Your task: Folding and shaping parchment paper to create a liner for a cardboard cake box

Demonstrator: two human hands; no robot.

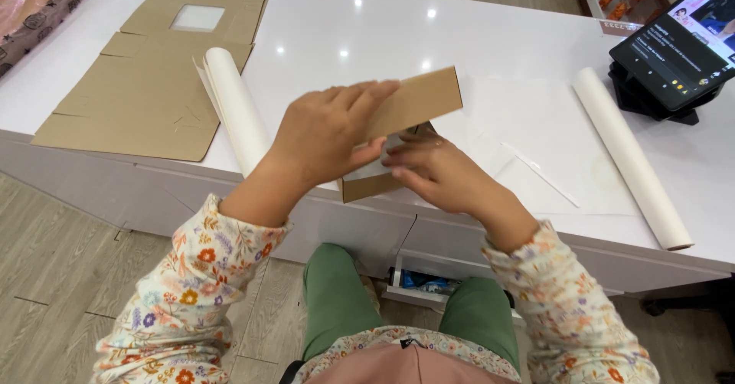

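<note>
Left hand (325,135) fingers (367,93) spread flat on top of small brown cardboard box (417,101); right hand (440,171) fingers (406,154) pinching its underside. Just beyond fingertips, glossy white worktop (475,39); white paper roll (629,154) right of them.

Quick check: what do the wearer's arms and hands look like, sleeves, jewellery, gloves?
Both hands are bare, no gloves. The left hand and right hand come out of long cream sleeves printed with small orange, red and purple flowers. A thin ring seems to sit on one right finger.
</note>
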